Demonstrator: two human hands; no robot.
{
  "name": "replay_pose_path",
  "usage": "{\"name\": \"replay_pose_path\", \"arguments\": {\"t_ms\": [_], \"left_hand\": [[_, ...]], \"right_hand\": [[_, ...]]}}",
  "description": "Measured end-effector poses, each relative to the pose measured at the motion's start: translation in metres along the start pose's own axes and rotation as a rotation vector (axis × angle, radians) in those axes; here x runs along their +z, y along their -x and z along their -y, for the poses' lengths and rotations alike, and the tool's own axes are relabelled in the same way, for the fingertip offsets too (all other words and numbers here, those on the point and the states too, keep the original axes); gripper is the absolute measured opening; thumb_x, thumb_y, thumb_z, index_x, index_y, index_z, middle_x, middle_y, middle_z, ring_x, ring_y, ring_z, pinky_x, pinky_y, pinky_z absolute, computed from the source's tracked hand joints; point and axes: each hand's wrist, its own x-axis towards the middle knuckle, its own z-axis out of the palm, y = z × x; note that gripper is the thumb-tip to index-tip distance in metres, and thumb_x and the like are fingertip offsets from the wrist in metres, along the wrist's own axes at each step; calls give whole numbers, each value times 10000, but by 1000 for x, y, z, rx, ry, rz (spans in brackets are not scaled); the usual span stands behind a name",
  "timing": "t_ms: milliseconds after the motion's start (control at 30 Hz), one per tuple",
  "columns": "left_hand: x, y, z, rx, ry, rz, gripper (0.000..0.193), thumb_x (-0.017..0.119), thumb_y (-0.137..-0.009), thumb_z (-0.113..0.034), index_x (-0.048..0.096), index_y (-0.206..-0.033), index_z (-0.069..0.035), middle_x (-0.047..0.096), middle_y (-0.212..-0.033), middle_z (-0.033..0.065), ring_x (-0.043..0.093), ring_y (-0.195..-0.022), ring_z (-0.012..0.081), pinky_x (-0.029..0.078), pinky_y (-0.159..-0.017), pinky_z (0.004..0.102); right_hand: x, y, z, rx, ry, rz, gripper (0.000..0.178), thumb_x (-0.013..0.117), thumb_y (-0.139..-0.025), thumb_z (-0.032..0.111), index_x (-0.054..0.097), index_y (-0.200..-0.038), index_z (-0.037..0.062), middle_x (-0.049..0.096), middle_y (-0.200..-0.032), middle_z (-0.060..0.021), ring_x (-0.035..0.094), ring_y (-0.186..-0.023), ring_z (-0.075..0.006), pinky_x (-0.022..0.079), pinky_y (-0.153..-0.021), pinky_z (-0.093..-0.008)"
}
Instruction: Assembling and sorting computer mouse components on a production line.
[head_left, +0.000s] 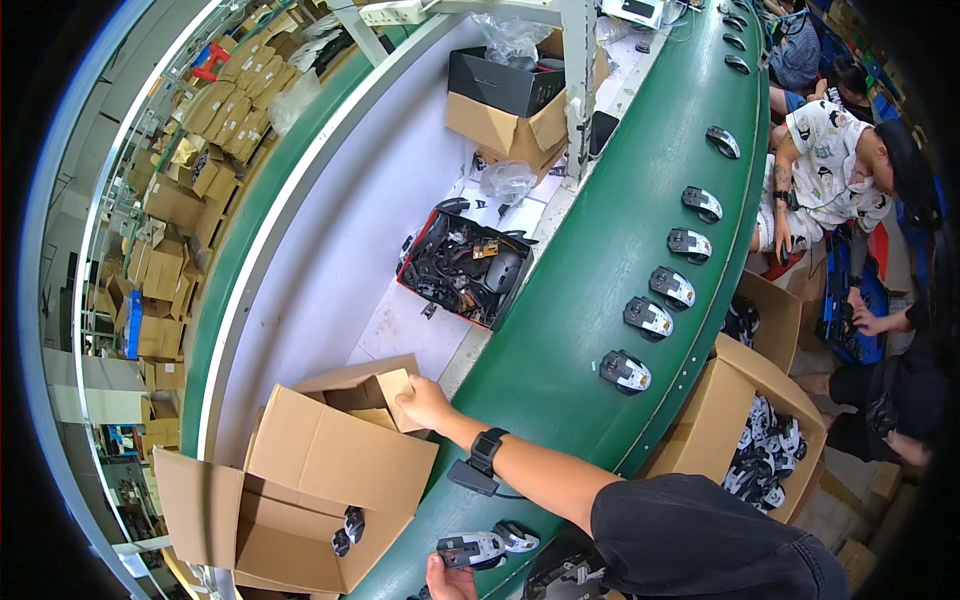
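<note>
My right arm reaches across the green conveyor belt point(540, 400). On its wrist is a black band point(487, 450), with a small black box and a cable beside it. My right hand point(425, 403) is closed on a cardboard flap point(393, 393) of an open carton point(340, 440). At the lower edge my left hand point(452, 580), only partly in view, grips a grey-and-black computer mouse point(468, 549). Right beside that one is another mouse point(517, 536). A few black-and-white mice point(348, 530) lie inside the carton.
Several partly assembled mice point(625, 371) are spaced along the belt. Beyond the carton, a box of black parts point(468, 268) stands on the white ledge. Right of the belt is a carton full of mouse pieces point(770, 450). Co-workers point(830, 165) sit along the far right side.
</note>
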Motion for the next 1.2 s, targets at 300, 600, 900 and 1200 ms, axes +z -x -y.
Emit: {"name": "replay_pose_path", "arguments": {"t_ms": [300,600,900,1200], "left_hand": [[11,-29,-2,207,-185,81,202,503,-977,-219,529,-871,-49,576,-887,62,564,-849,179,465,-806,344],[50,-47,-33,316,-297,44,205,478,-965,-212,478,-814,-73,503,-789,20,490,-762,132,419,-749,300],[26,-43,-14,11,-212,-89,141,531,-957,-184,598,-888,-81,624,-874,36,578,-822,160,472,-809,334],[25,-42,-13,-69,-193,-181,196,511,-966,-216,614,-904,-61,638,-867,50,588,-813,166,467,-777,327]], "right_hand": [[-19,-1,-8,-155,28,183,634,848,-680,325,593,-1164,6,651,-1081,-232,646,-990,-385,517,-845,-431],[11,4,-15,-265,260,461,565,753,-817,350,574,-1240,20,637,-1159,-229,620,-1057,-381,502,-895,-424],[-28,-20,-37,-287,319,56,545,698,-844,305,538,-1263,-4,529,-1319,-221,524,-1199,-380,439,-1003,-430],[-56,-103,-5,-350,964,-27,554,579,-819,65,483,-1362,4,245,-1569,-172,303,-1401,-379,339,-1103,-479]]}}
